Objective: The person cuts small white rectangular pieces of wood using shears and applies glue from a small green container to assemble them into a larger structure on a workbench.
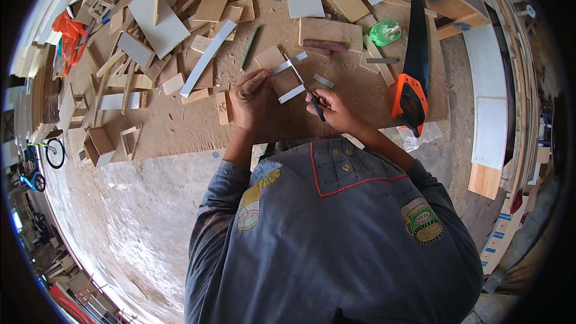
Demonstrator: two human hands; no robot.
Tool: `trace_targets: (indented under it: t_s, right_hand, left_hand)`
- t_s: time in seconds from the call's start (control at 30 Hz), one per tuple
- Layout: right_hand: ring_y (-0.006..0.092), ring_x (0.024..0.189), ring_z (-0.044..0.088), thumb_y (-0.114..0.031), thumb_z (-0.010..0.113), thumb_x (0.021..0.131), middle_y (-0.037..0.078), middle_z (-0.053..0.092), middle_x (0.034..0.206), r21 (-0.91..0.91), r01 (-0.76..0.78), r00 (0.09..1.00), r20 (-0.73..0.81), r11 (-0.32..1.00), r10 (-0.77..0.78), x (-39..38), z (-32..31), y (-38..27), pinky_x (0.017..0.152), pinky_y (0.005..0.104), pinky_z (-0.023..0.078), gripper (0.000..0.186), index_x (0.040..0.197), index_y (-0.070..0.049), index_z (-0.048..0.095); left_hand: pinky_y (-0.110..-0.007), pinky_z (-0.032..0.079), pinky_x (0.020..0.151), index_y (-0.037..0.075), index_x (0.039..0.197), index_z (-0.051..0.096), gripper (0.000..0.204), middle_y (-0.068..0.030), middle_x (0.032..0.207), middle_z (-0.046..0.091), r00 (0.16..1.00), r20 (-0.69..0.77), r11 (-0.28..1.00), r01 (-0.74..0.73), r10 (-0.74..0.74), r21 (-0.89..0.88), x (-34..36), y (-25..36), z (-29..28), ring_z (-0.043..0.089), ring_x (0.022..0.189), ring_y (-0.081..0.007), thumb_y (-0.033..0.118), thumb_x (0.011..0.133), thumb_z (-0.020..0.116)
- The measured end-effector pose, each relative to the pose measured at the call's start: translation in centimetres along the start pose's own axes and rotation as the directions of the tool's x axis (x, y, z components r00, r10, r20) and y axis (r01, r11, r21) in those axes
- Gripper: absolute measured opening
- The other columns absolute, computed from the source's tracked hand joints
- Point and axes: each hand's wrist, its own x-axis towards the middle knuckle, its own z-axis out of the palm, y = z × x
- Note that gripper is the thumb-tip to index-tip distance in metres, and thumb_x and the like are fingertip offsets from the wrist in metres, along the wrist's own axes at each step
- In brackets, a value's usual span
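My left hand (251, 97) is closed, its fingers pinching the end of a short white strip (281, 68). In my right hand (336, 111) is a pair of scissors (317, 108) with black handles. Their thin blades lie across the strip, to the right of my left fingers. Beneath the strip are small brown wood pieces (284, 83), one edged with a similar white strip (292, 94). A loose short strip (324, 80) rests on the bench just above my right hand. How far the blades are apart is too small to tell.
Wood offcuts (212, 6) and a long white strip (208, 59) cover the bench (198, 126) on the left and back. A green pencil (249, 48) lies near my left hand. To the right are a green bottle (385, 32) and an orange-handled handsaw (410, 99).
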Motion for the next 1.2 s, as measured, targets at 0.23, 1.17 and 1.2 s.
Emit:
trace_targets:
  t_s: [0.23,1.17,1.2]
  right_hand:
    - [0.0027,0.072,0.046,-0.016,0.071,0.092,0.000,0.054,0.075,-0.016,0.038,0.999,-0.034,0.999,-0.039,-0.1,0.3,0.6,0.061,0.0233,0.042,0.021,0.099,-0.001,0.060]
    - [0.0018,0.068,0.045,-0.019,0.073,0.092,-0.003,0.053,0.074,0.155,0.069,0.996,-0.058,0.986,-0.061,1.1,0.8,0.7,0.058,0.0221,0.038,0.024,0.101,-0.001,0.058]
    - [0.0021,0.068,0.045,-0.019,0.073,0.092,-0.003,0.053,0.075,0.141,0.077,0.996,-0.058,0.987,-0.069,1.1,0.8,0.9,0.058,0.0223,0.038,0.024,0.100,-0.002,0.058]
  left_hand:
    - [-0.028,0.055,0.082,0.004,0.100,0.076,0.021,-0.0104,0.100,0.074,1.000,-0.008,1.000,0.003,-0.003,0.010,0.0,0.1,0.0,0.070,0.092,-0.0191,0.000,0.080,0.076]
    - [-0.029,0.055,0.082,0.003,0.098,0.076,0.020,-0.0102,0.099,0.074,1.000,-0.004,1.000,-0.015,0.015,-0.013,0.0,0.1,0.0,0.070,0.092,-0.0205,-0.003,0.079,0.075]
    - [-0.029,0.055,0.082,0.003,0.098,0.076,0.020,-0.0101,0.099,0.074,1.000,-0.004,1.000,-0.021,0.021,-0.003,0.0,0.0,0.0,0.070,0.092,-0.0205,-0.003,0.079,0.075]
